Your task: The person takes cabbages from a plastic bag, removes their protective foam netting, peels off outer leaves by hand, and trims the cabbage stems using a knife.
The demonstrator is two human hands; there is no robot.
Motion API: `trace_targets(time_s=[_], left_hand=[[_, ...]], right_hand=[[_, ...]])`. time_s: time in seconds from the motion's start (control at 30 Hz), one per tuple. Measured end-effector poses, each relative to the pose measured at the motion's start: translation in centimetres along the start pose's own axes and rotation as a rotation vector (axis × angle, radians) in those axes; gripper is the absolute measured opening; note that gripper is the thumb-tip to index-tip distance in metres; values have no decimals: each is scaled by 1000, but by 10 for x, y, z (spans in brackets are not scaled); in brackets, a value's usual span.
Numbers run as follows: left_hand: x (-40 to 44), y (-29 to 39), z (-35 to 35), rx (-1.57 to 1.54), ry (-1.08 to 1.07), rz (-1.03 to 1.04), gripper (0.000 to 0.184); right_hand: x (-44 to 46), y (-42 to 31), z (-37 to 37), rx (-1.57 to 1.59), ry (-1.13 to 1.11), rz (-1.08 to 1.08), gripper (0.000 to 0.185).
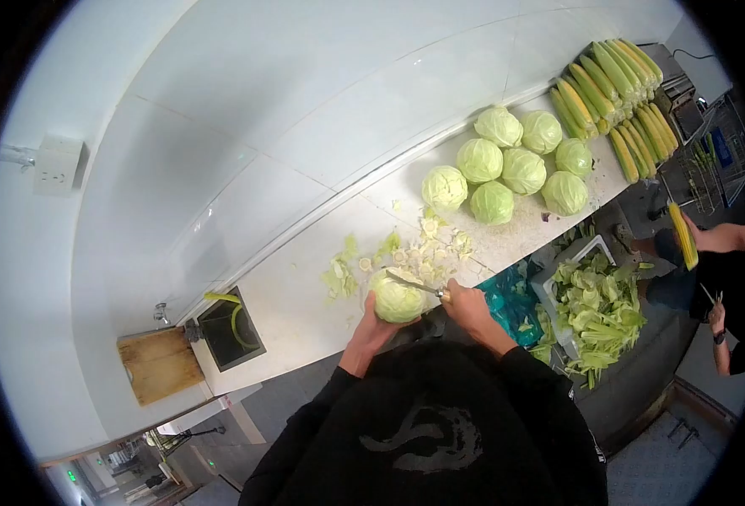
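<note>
A pale green cabbage (396, 302) is at the counter's front edge, close to my body. My left hand (374, 325) is wrapped round its left side. In my right hand (467, 305) is a knife (414, 284), gripped by its light handle, with the blade lying across the top of the cabbage. How deep the blade sits in it I cannot tell. Just beyond lie cut cabbage stumps and leaf scraps (430, 251). Loose green leaves (338, 274) are spread to the left of them.
Several whole cabbages (522, 171) stand farther right on the counter (305, 316), before stacked corn (613, 84). A sink (231, 329) and wooden board (160, 365) are left. Below right, a crate overflows with leaves (596, 316). A co-worker's hand (710, 236) holds a corn cob.
</note>
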State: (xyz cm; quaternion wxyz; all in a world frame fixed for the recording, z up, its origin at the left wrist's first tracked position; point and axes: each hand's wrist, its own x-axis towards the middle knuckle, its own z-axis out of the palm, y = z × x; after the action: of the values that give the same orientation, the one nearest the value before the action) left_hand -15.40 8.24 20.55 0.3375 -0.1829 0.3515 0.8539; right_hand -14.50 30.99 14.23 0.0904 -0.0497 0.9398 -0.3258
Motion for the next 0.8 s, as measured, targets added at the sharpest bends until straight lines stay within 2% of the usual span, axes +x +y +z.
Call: trace_targets(time_s=[0.07, 0.1, 0.13, 0.2, 0.43, 0.57, 0.67, 0.8], left_hand=[[-7, -2, -7, -130, -182, 53, 83], [-10, 1, -11, -193, -273, 78, 87], [-11, 13, -7, -74, -272, 108, 90], [-36, 26, 4, 133, -220, 177, 96], [-42, 26, -29, -168, -46, 160, 80], [-71, 14, -82, -124, 122, 160, 72], [-103, -6, -124, -171, 219, 200, 70], [-138, -22, -156, -248, 348, 248, 68]], right_hand=[[2, 42, 34, -105, 34, -29, 22], [-3, 50, 21, -1, 129, 164, 21], [-9, 56, 8, 50, 191, 197, 22], [-17, 48, -18, 24, 133, 178, 23], [-4, 32, 13, 64, 1, 266, 34], [-5, 22, 22, 146, -103, 277, 35], [-6, 24, 39, 148, -41, 193, 32], [3, 1, 63, 199, -67, 150, 28]])
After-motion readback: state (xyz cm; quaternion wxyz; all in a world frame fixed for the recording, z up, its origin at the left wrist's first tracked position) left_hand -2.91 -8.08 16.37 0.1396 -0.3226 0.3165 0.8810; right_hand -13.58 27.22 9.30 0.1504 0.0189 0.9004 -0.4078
